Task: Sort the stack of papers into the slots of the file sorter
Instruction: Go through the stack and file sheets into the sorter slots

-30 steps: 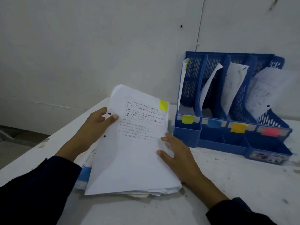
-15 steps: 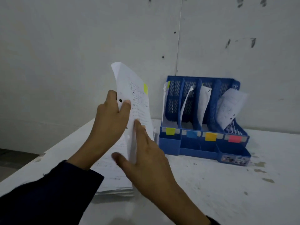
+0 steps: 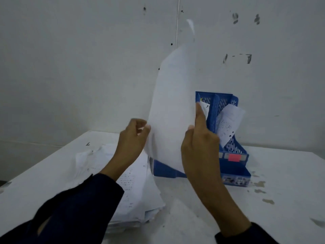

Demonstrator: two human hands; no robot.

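- Right hand (image 3: 198,147) pinches an upright sheet (image 3: 173,106) at frame centre.
- Left hand (image 3: 131,138) grips its left edge.
- Blue sorter (image 3: 233,152) sits behind — paper stack (image 3: 133,187) lower left on the worktop (image 3: 281,182).

Raised sheet (image 3: 173,110) blocks the file sorter's (image 3: 233,150) left slots, centre frame. Bare table (image 3: 281,191) lower right; paper stack (image 3: 133,187) occupies lower left.
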